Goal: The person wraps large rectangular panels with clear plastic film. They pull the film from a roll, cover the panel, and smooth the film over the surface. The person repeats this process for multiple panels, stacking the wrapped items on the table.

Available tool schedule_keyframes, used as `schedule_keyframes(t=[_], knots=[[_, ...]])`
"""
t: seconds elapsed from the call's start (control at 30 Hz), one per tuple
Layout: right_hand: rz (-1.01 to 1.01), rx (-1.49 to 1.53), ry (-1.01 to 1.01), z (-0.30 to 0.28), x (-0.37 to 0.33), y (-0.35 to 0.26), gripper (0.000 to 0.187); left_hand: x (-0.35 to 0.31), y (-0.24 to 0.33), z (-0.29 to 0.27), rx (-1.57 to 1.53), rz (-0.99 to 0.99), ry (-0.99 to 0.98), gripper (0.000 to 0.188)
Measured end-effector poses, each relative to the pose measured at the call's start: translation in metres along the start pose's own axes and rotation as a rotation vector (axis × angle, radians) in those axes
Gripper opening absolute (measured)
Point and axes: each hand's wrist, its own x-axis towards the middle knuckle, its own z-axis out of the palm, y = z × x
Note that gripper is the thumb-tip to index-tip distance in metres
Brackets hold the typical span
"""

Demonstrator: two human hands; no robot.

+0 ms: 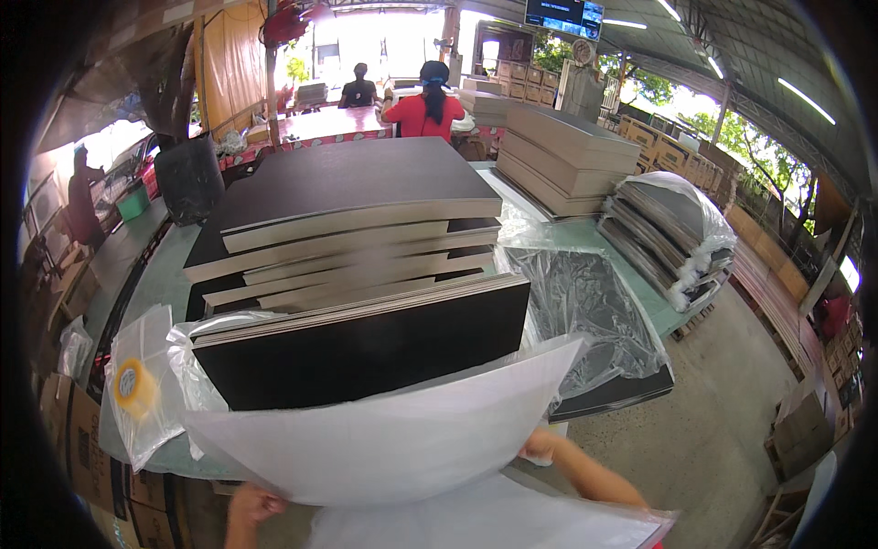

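Milky white plastic sheeting (375,453) hangs between both hands, right in front of a tilted-up bundle of flat black, pale-edged boards (370,352) on the pale green worktop (637,272). Left hand (254,505) has its fingers pinching the lower left edge; right hand (543,446) is at the right edge, fingertips hidden, so can't tell if they're pinching.

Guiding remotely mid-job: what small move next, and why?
Perhaps draw the translucent white plastic sheeting toward the on-edge stack of black rectangular boards: left hand and right hand are at its opposite sides, and its top edge overlaps their front in view.
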Motion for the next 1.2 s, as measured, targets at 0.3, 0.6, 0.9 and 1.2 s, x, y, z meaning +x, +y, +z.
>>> schedule_keyframes(t=[0.3, 0.6, 0.9, 1.2], knots=[[0.053, -0.872, 0.652, -0.031, 0.079, 0.18, 0.03, 0.088, -0.101, -0.044, 0.569, -0.111, 0.323, 0.016], [-0.037, -0.532, -0.778, -0.003, -0.054, -0.077, 0.036, -0.131, 0.03, 0.118, 1.116, 0.647, -0.739, 0.028], [0.478, -0.991, -0.874, 0.026, 0.012, 0.113, 0.053, 0.041, -0.146, -0.01, 1.666, 0.331, -0.32, 0.043], [0.421, -1.129, -0.594, 0.04, 0.036, 0.109, 0.059, -0.011, 0.099, 0.066, 1.319, 0.786, 0.694, 0.024]])
